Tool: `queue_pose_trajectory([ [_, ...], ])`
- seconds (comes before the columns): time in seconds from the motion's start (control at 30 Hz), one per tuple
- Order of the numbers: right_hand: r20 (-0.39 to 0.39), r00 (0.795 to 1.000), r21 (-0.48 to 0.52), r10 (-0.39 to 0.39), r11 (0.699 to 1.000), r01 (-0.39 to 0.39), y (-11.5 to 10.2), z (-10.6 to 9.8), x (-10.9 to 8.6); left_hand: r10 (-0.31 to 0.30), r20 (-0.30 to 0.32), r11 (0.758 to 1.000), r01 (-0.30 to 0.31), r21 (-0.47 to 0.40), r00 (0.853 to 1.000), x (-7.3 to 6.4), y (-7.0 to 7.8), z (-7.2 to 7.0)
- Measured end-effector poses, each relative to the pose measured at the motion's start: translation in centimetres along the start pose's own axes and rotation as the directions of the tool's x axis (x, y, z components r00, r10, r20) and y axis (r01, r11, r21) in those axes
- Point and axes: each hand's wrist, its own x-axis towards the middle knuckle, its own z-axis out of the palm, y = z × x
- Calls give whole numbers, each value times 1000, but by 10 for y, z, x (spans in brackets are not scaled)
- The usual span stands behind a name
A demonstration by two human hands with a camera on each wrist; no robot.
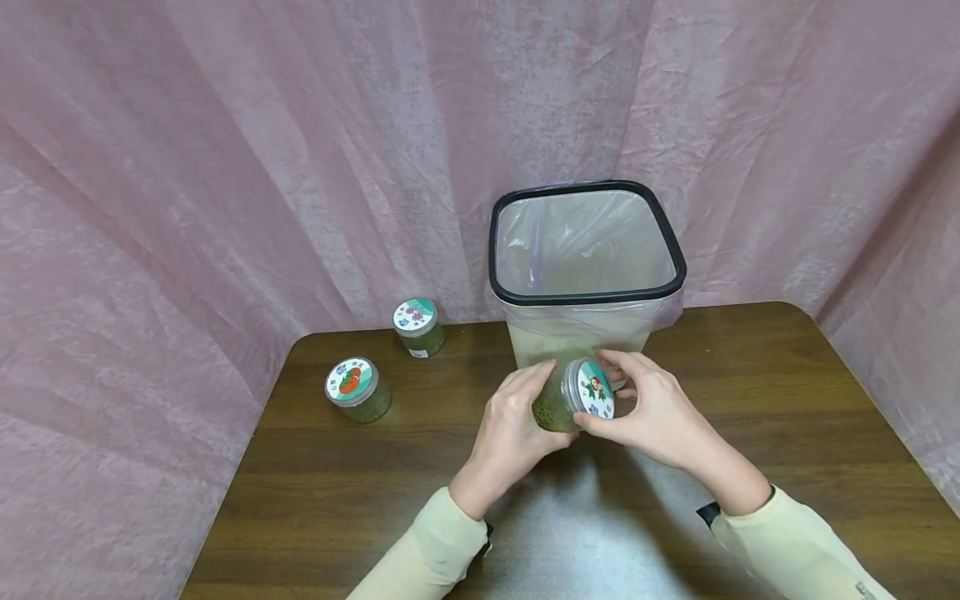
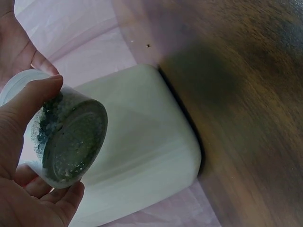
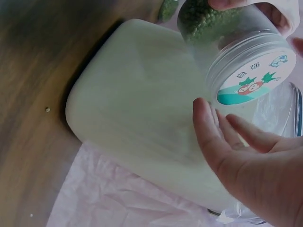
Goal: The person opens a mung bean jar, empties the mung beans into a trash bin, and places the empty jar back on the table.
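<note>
My left hand [image 1: 513, 417] grips a clear plastic jar [image 1: 553, 404] round its body, thumb on one side and fingers on the other. The jar is tilted, its lid [image 1: 596, 388] facing right and its base showing in the left wrist view. Small green granules [image 3: 208, 21] lie inside it. The lid's label is white and teal with a red-and-green picture. Around the lid, my right hand [image 1: 660, 408] is held with thumb and fingers spread; in the right wrist view its fingertips [image 3: 201, 106] stand just off the lid.
Behind the jar stands a pale bin [image 2: 137, 137] with a black rim [image 1: 588, 297] and a clear liner. Two similar lidded jars, one with an orange-fruit label [image 1: 367, 406] and one with pink flowers [image 1: 427, 340], stand at left on the wooden table [image 1: 315, 500]. Pink curtains [image 1: 360, 167] hang behind.
</note>
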Motion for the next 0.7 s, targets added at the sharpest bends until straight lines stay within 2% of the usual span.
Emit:
queue_pose_trajectory([
  [0.2, 6, 995, -23, 95, 995, -95, -1, -1, 2, 1, 3, 1000, -1, -12, 1000, 0, 0, 1],
  [0.3, 33, 997, 10, 64, 998, -65, 0, -1, 2, -1, 6, 1000, 1, -13, 1000, -1, 0, 2],
  [0.43, 17, 1000, 39, 6, 999, -7, 0, -2, 1, 2, 4, 1000, -2, -12, 1000, 0, 0, 3],
  [0.5, -14, 1000, 24, 19, 1000, -19, -1, -2, 3, 7, -3, 1000, -7, -11, 1000, 1, 1, 3],
  [0.6, -44, 996, -18, 77, 997, -78, -4, -2, 5, 16, -11, 1000, -16, -11, 1000, 2, 2, 3],
  [0.7, -51, 995, -30, 85, 996, -86, -4, -2, 7, 18, -13, 1000, -18, -11, 1000, 2, 2, 3],
])
